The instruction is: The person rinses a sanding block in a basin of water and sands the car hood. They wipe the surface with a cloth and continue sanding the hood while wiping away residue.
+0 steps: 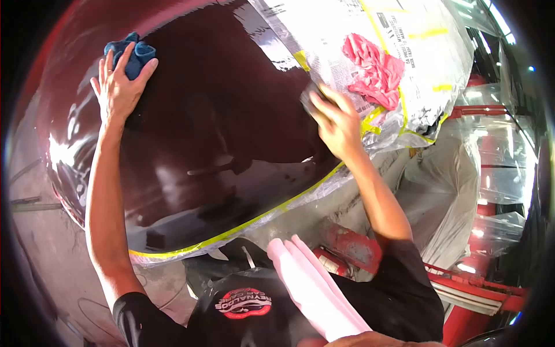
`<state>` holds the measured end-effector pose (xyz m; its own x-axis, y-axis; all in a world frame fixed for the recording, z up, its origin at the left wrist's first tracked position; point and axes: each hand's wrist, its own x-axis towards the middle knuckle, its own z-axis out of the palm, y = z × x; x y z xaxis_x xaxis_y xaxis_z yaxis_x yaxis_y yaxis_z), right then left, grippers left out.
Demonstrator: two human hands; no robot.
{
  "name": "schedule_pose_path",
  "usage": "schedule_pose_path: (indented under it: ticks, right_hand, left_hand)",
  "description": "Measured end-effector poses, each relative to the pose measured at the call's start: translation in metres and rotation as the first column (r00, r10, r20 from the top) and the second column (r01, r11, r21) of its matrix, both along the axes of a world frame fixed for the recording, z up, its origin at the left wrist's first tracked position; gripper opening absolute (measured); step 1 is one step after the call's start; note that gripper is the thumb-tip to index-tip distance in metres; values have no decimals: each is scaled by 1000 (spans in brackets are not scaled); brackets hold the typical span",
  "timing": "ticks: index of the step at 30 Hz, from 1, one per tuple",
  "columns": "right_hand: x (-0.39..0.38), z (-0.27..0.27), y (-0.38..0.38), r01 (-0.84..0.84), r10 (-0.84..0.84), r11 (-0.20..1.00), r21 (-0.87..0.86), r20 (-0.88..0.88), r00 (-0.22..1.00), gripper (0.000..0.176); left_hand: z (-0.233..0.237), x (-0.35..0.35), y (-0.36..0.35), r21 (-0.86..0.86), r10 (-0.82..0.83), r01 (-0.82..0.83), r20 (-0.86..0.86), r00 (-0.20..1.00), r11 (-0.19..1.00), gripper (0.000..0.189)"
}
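Note:
My left hand (119, 87) rests with fingers spread on a crumpled blue cloth (134, 56) at the upper left of a glossy dark red car panel (202, 110). At the panel's right side, my right hand (335, 118) is closed around a small dark block (314, 97), which lies near the masked edge. Motion blurs the block a little, and the fingers partly cover it. Beyond that edge, a crumpled pink cloth (376, 72) lies on the masking paper (324, 29).
Yellow tape (231, 232) lines the panel's lower edge. Clear plastic sheeting (445, 185) hangs at the right, beside red metal framework (474, 283). A red cylinder (352, 246) is on the floor below. A pale pink cloth (312, 289) hangs over my chest.

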<state>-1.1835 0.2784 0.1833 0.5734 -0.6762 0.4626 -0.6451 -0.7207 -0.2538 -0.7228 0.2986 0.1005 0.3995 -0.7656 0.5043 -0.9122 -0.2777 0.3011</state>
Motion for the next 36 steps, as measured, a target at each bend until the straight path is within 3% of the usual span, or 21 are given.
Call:
schedule_pose_path:
  ticks: [1,3,5,7,9,12,15,17,19,21,24,25,27,29,31,33,36]
  right_hand:
    - [41,3,-25,-73,73,992,-102,-1,997,34]
    - [96,3,-66,-91,90,994,-64,-30,996,31]
    - [84,6,-63,-140,138,988,-59,-39,990,29]
    - [27,21,-15,-205,167,966,-160,-225,960,28]
    - [-39,12,40,38,-35,999,35,-91,995,30]
    - [-17,13,28,10,-8,1000,25,-90,996,37]
    - [65,11,-36,-158,156,987,-30,-71,985,35]
    - [55,16,-28,-126,128,991,40,-64,990,36]
    - [3,16,3,-115,113,993,-25,-87,990,38]
    - [-41,13,39,-8,12,998,65,-71,997,41]
    - [15,15,6,-87,88,996,20,-100,991,47]
    - [45,7,-23,-237,222,966,-103,-135,966,44]
    - [73,6,-39,-266,255,960,-88,-120,959,38]
    - [61,9,-21,-117,115,993,-15,-89,989,35]
    - [11,6,22,-5,4,1000,-15,-84,996,40]
    - [10,7,39,41,-41,999,-1,-70,997,41]
    - [81,-4,-39,-31,28,997,-73,-47,999,42]
  left_hand:
    - [0,1,0,5,1,-1,18,1000,1000,74]
    - [-1,-1,5,-13,7,-7,-14,1000,1000,74]
    - [0,3,3,-6,-21,21,19,1000,1000,74]
    - [-3,5,-1,-27,-19,19,18,1000,999,75]
    - [0,-1,1,-4,10,-10,4,1000,1000,74]
    - [-2,4,0,-14,-30,30,-5,1000,999,73]
    - [-6,4,0,-54,-12,13,15,1000,998,77]
    - [-4,7,0,-72,-52,54,33,998,996,76]
    - [-8,9,-2,-63,-69,70,7,998,996,76]
    - [-6,6,-2,-53,-33,32,-3,999,998,76]
    - [-5,3,-5,-43,-5,5,6,1000,999,76]
    - [-6,4,-3,-41,4,-4,8,1000,999,76]
    - [-2,0,4,-11,-3,3,-28,1000,1000,76]
    - [-1,4,3,-39,-53,52,-25,998,998,71]
    - [-3,0,-1,-39,-1,0,-41,999,999,70]
    - [3,-3,-1,-1,9,-9,-43,999,1000,70]
    - [2,-4,-1,-39,4,-5,-44,999,999,71]
